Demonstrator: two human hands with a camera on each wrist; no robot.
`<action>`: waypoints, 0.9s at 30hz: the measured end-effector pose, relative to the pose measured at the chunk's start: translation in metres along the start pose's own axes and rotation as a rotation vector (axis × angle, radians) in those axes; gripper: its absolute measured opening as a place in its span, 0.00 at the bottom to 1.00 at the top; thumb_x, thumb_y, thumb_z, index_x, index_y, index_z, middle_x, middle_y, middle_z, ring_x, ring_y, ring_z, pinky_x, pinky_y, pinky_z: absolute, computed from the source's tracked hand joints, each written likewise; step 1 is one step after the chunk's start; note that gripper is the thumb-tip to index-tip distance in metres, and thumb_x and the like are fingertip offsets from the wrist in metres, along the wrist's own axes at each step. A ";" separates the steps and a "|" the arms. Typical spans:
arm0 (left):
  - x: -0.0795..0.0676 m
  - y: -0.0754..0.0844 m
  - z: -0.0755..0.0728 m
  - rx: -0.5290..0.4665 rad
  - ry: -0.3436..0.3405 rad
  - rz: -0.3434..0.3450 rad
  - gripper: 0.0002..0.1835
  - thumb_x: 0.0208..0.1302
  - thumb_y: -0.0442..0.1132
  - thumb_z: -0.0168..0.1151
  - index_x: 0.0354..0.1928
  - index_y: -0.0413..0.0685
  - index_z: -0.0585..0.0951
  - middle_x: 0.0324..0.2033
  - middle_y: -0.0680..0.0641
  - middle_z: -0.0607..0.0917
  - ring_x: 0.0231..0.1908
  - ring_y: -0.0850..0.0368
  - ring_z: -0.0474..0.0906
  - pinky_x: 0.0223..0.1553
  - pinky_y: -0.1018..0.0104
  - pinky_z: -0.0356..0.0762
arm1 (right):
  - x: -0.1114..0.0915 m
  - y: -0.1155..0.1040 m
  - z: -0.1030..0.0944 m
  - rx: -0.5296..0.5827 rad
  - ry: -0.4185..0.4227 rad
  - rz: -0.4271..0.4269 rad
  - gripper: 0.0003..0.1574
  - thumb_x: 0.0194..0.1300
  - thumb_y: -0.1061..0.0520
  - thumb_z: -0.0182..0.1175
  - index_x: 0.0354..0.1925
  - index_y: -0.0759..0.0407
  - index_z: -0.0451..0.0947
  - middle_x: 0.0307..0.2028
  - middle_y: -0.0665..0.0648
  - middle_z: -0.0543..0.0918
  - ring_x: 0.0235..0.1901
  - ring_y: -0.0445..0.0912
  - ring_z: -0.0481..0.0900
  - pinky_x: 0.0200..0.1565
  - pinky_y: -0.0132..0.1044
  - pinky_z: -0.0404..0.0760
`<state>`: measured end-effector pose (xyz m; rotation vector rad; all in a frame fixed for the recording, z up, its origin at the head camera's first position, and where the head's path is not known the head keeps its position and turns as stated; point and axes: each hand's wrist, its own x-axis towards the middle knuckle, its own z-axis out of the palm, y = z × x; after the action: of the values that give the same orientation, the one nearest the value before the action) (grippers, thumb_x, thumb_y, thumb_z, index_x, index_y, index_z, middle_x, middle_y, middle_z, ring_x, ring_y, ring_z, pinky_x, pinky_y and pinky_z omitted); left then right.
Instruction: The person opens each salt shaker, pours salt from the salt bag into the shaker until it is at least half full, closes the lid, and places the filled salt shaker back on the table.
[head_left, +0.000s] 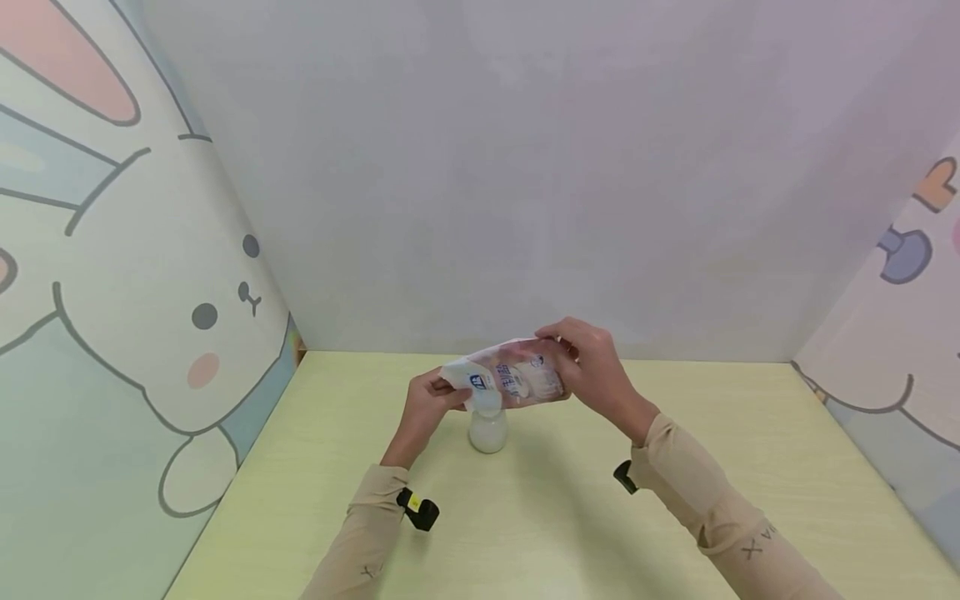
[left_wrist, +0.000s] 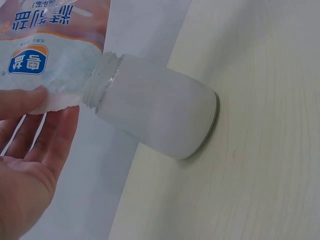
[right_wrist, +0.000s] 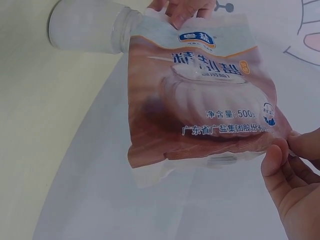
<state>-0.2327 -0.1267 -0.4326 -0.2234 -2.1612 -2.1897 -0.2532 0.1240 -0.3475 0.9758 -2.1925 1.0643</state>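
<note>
A printed plastic salt bag [head_left: 525, 375], pinkish-brown with a pale blue end, is held tilted above the table between both hands. My left hand [head_left: 426, 408] pinches its pale, torn-looking end between thumb and fingers. The opposite end is gripped at a corner by my right hand [head_left: 596, 367], as the right wrist view also shows. Just below the pale end, a glass jar [left_wrist: 155, 105] without a lid stands upright on the table, cloudy white inside. The bag's end overlaps the jar's threaded mouth [left_wrist: 102, 80] in the left wrist view.
The pale wood-grain table [head_left: 720, 483] runs back to a plain grey wall [head_left: 525, 183]. Side panels with cartoon drawings, including a rabbit [head_left: 150, 333] on the left, border the table. Each sleeved wrist carries a small black camera mount [head_left: 420, 510].
</note>
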 end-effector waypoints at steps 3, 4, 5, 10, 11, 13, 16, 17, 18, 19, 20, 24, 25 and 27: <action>0.000 0.001 0.000 0.003 0.001 0.000 0.16 0.57 0.25 0.64 0.49 0.30 0.79 0.42 0.34 0.84 0.39 0.48 0.83 0.39 0.53 0.83 | 0.000 0.000 0.000 0.001 0.001 -0.004 0.09 0.61 0.70 0.59 0.38 0.61 0.82 0.32 0.54 0.83 0.26 0.42 0.74 0.25 0.32 0.77; 0.000 0.001 0.000 0.002 0.002 -0.002 0.16 0.57 0.25 0.64 0.49 0.30 0.79 0.42 0.34 0.84 0.39 0.48 0.83 0.39 0.52 0.83 | 0.000 0.000 0.000 0.000 0.000 -0.002 0.09 0.61 0.70 0.59 0.38 0.61 0.82 0.32 0.54 0.83 0.26 0.42 0.74 0.25 0.32 0.77; 0.000 0.001 0.001 0.001 0.003 -0.002 0.16 0.57 0.25 0.64 0.49 0.30 0.79 0.42 0.34 0.84 0.39 0.48 0.83 0.39 0.52 0.83 | 0.000 0.000 -0.001 0.000 0.000 0.000 0.09 0.61 0.70 0.59 0.38 0.61 0.82 0.32 0.53 0.82 0.27 0.41 0.74 0.25 0.32 0.77; 0.001 0.002 0.002 -0.008 0.007 0.000 0.16 0.57 0.25 0.64 0.48 0.29 0.78 0.41 0.34 0.84 0.39 0.48 0.83 0.41 0.46 0.81 | 0.000 -0.001 -0.002 0.002 -0.005 0.007 0.09 0.61 0.70 0.59 0.39 0.61 0.82 0.33 0.53 0.82 0.27 0.40 0.74 0.25 0.32 0.77; 0.001 0.002 0.002 -0.009 0.007 0.001 0.16 0.57 0.25 0.64 0.48 0.29 0.78 0.41 0.34 0.84 0.39 0.48 0.83 0.41 0.46 0.81 | 0.000 0.000 -0.002 0.003 -0.005 0.004 0.09 0.61 0.70 0.59 0.39 0.61 0.82 0.32 0.53 0.82 0.27 0.40 0.74 0.25 0.32 0.77; 0.001 0.003 0.002 -0.009 0.008 0.002 0.16 0.57 0.25 0.64 0.48 0.28 0.78 0.41 0.34 0.84 0.39 0.48 0.83 0.41 0.45 0.81 | 0.000 0.000 -0.003 0.001 -0.004 -0.002 0.09 0.61 0.70 0.59 0.38 0.61 0.82 0.32 0.52 0.82 0.27 0.40 0.74 0.25 0.31 0.77; 0.001 0.004 0.003 -0.011 0.007 0.002 0.16 0.57 0.25 0.63 0.48 0.29 0.78 0.41 0.34 0.84 0.39 0.48 0.83 0.41 0.47 0.82 | 0.000 0.001 -0.003 0.001 0.003 -0.017 0.09 0.60 0.70 0.59 0.38 0.61 0.82 0.32 0.53 0.82 0.26 0.40 0.74 0.24 0.32 0.77; 0.001 0.004 0.003 -0.011 0.007 0.001 0.16 0.57 0.25 0.63 0.48 0.29 0.79 0.41 0.34 0.84 0.39 0.47 0.83 0.41 0.48 0.82 | 0.000 0.001 -0.003 0.000 0.006 -0.023 0.09 0.60 0.71 0.59 0.38 0.61 0.82 0.32 0.54 0.82 0.26 0.41 0.74 0.24 0.32 0.77; 0.001 0.005 0.003 -0.011 0.007 0.000 0.16 0.57 0.25 0.64 0.48 0.29 0.79 0.41 0.34 0.84 0.39 0.48 0.83 0.40 0.49 0.82 | 0.001 0.002 -0.004 0.000 0.008 -0.027 0.10 0.60 0.71 0.59 0.38 0.61 0.82 0.32 0.54 0.82 0.26 0.41 0.74 0.24 0.32 0.77; 0.001 0.005 0.003 -0.011 0.008 -0.002 0.16 0.57 0.25 0.64 0.48 0.29 0.79 0.41 0.34 0.84 0.39 0.47 0.83 0.40 0.49 0.82 | 0.001 0.002 -0.004 -0.001 0.010 -0.029 0.10 0.60 0.71 0.59 0.38 0.61 0.82 0.32 0.54 0.82 0.26 0.41 0.74 0.24 0.32 0.77; 0.001 0.005 0.003 -0.011 0.008 -0.003 0.15 0.57 0.25 0.64 0.48 0.29 0.79 0.41 0.34 0.84 0.39 0.47 0.83 0.40 0.50 0.82 | 0.001 0.001 -0.004 0.001 0.010 -0.032 0.10 0.60 0.71 0.59 0.38 0.62 0.82 0.32 0.54 0.82 0.26 0.41 0.74 0.24 0.32 0.77; 0.001 0.008 0.003 0.002 0.006 0.001 0.15 0.57 0.25 0.64 0.48 0.30 0.79 0.41 0.34 0.84 0.39 0.47 0.83 0.40 0.50 0.83 | 0.002 0.001 -0.005 -0.002 0.016 -0.036 0.10 0.60 0.71 0.59 0.38 0.61 0.82 0.32 0.54 0.82 0.27 0.41 0.75 0.25 0.33 0.77; 0.000 0.009 0.003 0.006 0.005 0.001 0.15 0.57 0.25 0.64 0.48 0.30 0.79 0.41 0.34 0.84 0.39 0.47 0.83 0.40 0.50 0.83 | 0.002 0.001 -0.005 -0.001 0.017 -0.037 0.10 0.60 0.71 0.59 0.38 0.61 0.82 0.32 0.54 0.82 0.27 0.41 0.75 0.24 0.33 0.77; 0.000 0.010 0.003 0.015 0.005 0.004 0.15 0.57 0.25 0.64 0.48 0.30 0.79 0.42 0.34 0.84 0.39 0.47 0.83 0.40 0.51 0.83 | 0.002 0.000 -0.006 -0.001 0.019 -0.034 0.10 0.60 0.71 0.59 0.38 0.61 0.82 0.32 0.54 0.82 0.27 0.41 0.75 0.25 0.33 0.77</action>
<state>-0.2308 -0.1236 -0.4228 -0.2219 -2.1716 -2.1692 -0.2539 0.1277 -0.3426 0.9957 -2.1536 1.0526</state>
